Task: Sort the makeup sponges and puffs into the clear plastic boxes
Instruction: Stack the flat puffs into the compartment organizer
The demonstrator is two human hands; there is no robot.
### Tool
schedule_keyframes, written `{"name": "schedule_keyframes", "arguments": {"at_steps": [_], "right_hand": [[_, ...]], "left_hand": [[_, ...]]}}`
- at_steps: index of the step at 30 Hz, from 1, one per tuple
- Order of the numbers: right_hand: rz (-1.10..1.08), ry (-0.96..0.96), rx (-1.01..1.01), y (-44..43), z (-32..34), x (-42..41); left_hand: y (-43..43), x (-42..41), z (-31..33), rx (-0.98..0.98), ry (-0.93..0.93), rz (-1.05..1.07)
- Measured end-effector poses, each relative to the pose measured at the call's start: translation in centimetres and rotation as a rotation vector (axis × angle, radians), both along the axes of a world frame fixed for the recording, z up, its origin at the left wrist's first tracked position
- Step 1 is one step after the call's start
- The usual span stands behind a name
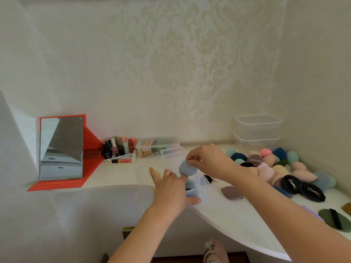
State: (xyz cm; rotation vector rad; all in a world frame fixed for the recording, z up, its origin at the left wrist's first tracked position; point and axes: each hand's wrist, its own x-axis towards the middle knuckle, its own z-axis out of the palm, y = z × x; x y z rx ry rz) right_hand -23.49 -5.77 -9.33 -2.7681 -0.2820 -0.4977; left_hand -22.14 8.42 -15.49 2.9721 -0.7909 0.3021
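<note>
At the far left one mirror (61, 148) stands propped in its red case, and the bottles (118, 149) clustered beside it are too crowded to count. Behind centre a long box (161, 142) holds tan sponges, so I judge the sorting is under way.

The left hand (171, 190) grips a small box (201, 186) at the counter (233, 217) edge, with the thumb along its near wall and the forefinger stretched out, likely to steady it for filling. Something blue already lies inside. Just above it the right hand (205, 160) pinches one blue-grey puff (185, 168) by its rim, tilted over the opening, probably so it slides in edgewise.

Right of the small box lies one mauve puff (231, 192), apart from the rest. Farther right, the pile (269, 162) of loose sponges overlaps too much to count. Two black puffs (291, 184) lie at its near side, with one green puff (334, 218) beyond them. Two stacked boxes (258, 128) sit empty in the corner, presumably waiting.
</note>
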Motion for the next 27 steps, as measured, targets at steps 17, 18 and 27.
{"name": "schedule_keyframes", "arguments": {"at_steps": [17, 18, 27], "right_hand": [[0.030, 0.211, -0.077, 0.9, -1.8, 2.2], [0.039, 0.233, -0.042, 0.8, -1.8, 2.2], [0.073, 0.364, 0.007, 0.4, -1.5, 1.5]], "left_hand": [[0.5, 0.1, -1.4, -0.254, 0.026, -0.040], [0.6, 0.1, -1.5, -0.268, 0.029, -0.040], [-0.1, -0.2, -2.1, -0.307, -0.084, -0.019]]}}
